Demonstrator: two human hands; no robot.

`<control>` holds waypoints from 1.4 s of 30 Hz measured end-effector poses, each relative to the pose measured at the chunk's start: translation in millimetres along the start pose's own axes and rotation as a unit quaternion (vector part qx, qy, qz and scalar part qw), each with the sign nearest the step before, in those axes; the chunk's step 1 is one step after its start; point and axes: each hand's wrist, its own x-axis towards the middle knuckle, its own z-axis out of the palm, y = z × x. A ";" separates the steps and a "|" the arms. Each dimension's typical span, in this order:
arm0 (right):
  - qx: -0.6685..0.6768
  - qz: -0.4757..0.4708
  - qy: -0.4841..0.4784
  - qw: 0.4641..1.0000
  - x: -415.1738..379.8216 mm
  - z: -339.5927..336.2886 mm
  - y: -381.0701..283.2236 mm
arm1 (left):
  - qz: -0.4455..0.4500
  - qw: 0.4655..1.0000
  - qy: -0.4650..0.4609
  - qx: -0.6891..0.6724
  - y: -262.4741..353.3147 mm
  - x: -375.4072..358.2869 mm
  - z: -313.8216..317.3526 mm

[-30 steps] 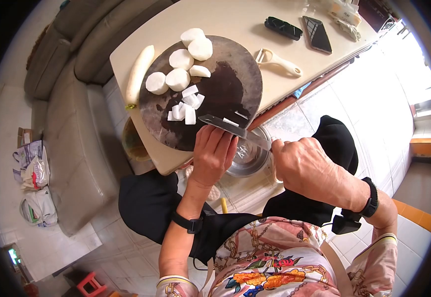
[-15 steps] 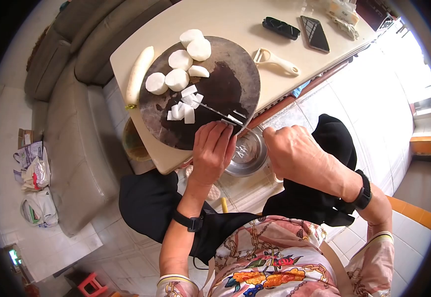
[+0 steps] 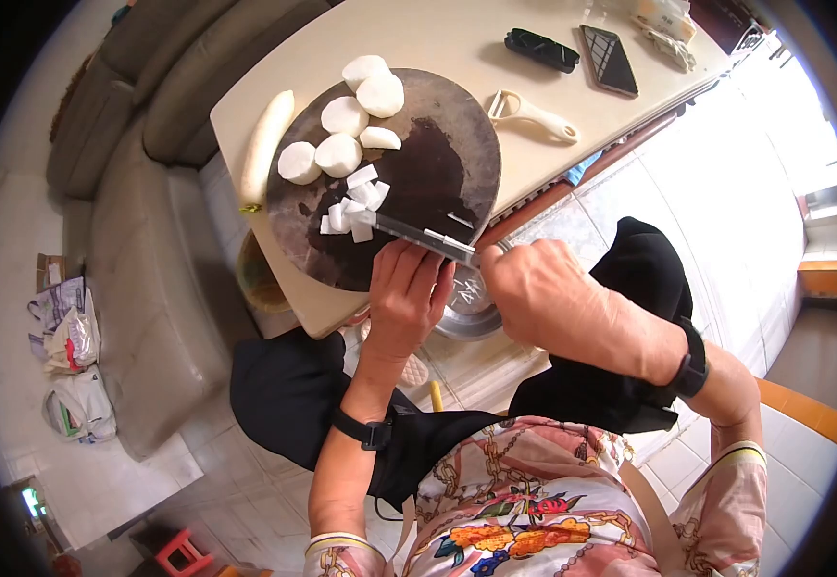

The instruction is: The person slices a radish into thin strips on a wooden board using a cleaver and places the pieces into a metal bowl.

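My right hand (image 3: pixel 548 298) is closed on the handle of a kitchen knife (image 3: pixel 401 231). The blade crosses the front of a round, dark cutting board (image 3: pixel 457 106), with thin white strips lying on it. Behind the blade, the bunched fingers of my left hand (image 3: pixel 407 293) press down at the board's near edge on a piece of white radish, now mostly hidden. Cut radish blocks (image 3: pixel 365 192) lie by the knife's tip. Thick radish rounds (image 3: pixel 338 154) sit farther back. Below the board's edge, a metal bowl (image 3: pixel 471 325) holds thin white strips.
A whole white radish (image 3: pixel 266 149) lies on the table (image 3: pixel 437 38) left of the board. To the right are a peeler (image 3: pixel 538 117), a black case (image 3: pixel 541 50) and a phone (image 3: pixel 609 60). A grey sofa (image 3: pixel 154 288) stands at left.
The knife blade has turned from edge-on to showing its flat side, with white strips on it. My right hand has moved slightly left, and my left fingertips sit just behind the blade.
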 end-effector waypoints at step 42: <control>0.581 0.202 0.079 0.784 -34.1 9.9 121.5 | -0.167 0.982 -0.082 -0.029 66.8 9.9 3.4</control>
